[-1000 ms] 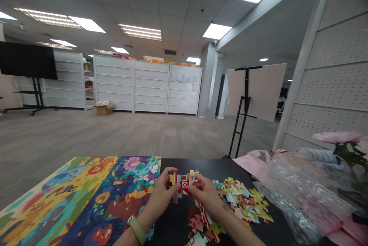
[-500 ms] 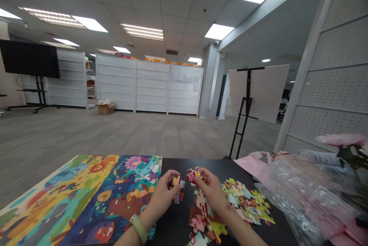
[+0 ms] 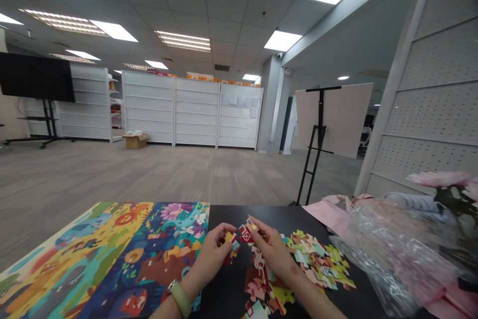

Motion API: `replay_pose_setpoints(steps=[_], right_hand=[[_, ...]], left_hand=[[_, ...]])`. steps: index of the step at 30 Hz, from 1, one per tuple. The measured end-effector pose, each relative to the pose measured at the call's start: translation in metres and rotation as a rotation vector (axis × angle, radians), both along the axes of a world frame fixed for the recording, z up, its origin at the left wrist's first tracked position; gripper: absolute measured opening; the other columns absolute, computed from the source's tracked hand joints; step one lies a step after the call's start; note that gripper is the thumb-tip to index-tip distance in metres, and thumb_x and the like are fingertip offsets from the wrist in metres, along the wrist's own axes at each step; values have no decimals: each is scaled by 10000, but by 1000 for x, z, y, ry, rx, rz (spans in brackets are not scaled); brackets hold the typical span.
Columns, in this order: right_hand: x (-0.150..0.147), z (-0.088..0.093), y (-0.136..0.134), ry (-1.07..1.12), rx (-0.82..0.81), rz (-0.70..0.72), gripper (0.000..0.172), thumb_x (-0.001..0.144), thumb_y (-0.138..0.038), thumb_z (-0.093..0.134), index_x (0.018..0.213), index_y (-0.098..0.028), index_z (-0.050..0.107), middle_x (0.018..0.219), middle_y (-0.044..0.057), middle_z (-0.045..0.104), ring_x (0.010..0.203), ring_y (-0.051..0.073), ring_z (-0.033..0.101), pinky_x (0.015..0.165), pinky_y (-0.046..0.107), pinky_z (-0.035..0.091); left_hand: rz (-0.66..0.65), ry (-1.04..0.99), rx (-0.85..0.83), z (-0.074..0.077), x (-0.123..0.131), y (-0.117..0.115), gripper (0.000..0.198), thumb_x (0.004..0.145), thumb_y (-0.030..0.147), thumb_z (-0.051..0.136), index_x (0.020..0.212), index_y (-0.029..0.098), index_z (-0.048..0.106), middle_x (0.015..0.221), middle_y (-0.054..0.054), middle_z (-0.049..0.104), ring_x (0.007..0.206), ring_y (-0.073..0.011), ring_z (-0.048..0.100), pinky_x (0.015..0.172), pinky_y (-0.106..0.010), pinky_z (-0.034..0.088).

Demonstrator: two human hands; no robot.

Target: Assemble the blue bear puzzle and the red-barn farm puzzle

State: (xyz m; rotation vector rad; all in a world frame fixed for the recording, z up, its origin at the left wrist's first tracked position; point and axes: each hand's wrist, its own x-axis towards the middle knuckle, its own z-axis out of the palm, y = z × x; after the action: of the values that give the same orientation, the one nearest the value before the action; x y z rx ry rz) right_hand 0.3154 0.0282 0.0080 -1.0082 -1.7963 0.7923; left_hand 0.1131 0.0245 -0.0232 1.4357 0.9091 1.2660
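I've brought the pieces nearer, lower centre: left hand [image 3: 211, 255] pinches yellow piece [image 3: 230, 239], right hand [image 3: 274, 252] pinches red piece [image 3: 244, 233]; bare tabletop [image 3: 287, 215] beyond.

The left hand [image 3: 211, 259] and right hand [image 3: 272, 252] have drawn their separated puzzle pieces [image 3: 244, 233] close together again.

L hand [image 3: 212, 255] pinches a yellow-red puzzle piece [image 3: 229, 239]. R hand [image 3: 274, 252] pinches a red-white piece [image 3: 244, 233]. The 2 pieces sit just beside each other, edges nearly touching, above the black table [image 3: 224, 291]. Loose pieces [image 3: 317, 259] are heaped under & right of R hand. Colourful picture sheet [image 3: 104, 254] lies flat at left. Clear plastic bag [image 3: 384, 244] & pink flower [image 3: 440, 178] at far right. Green wristband [image 3: 178, 297] on L wrist.
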Motion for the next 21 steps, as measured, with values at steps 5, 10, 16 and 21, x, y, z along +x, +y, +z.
replay_pose_setpoints(steps=[5, 10, 16, 21], right_hand=[[-2, -4, 2, 51, -61, 19, 450, 888, -524, 600, 1185, -197, 684, 1090, 101, 738, 951, 263, 684, 865, 392, 533], [-3, 0, 2, 81, -48, -9, 373, 903, -538, 572, 872, -179, 670, 832, 37, 706, 766, 189, 636, 708, 277, 486], [0, 3, 2, 38, -2, 1, 355, 955, -510, 493, 921, -193, 650, 823, 12, 683, 765, 172, 611, 716, 262, 466], [1, 6, -3, -115, 45, 12, 375, 974, -472, 459, 1192, -241, 659, 1183, 75, 700, 1102, 252, 624, 978, 379, 446]], left_hand=[[34, 3, 16, -1, -1, 1, 255, 713, 235, 608, 958, 169, 622, 714, 14, 606, 590, -120, 546, 519, -200, 415], [74, 28, 42, 1, -3, 0, 189, 763, 257, 596, 928, 172, 631, 693, 30, 571, 584, -109, 531, 536, -200, 423], [51, 18, 0, 2, -1, 0, 214, 779, 311, 615, 933, 162, 628, 696, 20, 580, 586, -125, 590, 530, -221, 487], [27, -12, -60, 2, 1, -2, 269, 771, 339, 610, 979, 172, 579, 671, 39, 578, 467, -113, 577, 418, -217, 486]])
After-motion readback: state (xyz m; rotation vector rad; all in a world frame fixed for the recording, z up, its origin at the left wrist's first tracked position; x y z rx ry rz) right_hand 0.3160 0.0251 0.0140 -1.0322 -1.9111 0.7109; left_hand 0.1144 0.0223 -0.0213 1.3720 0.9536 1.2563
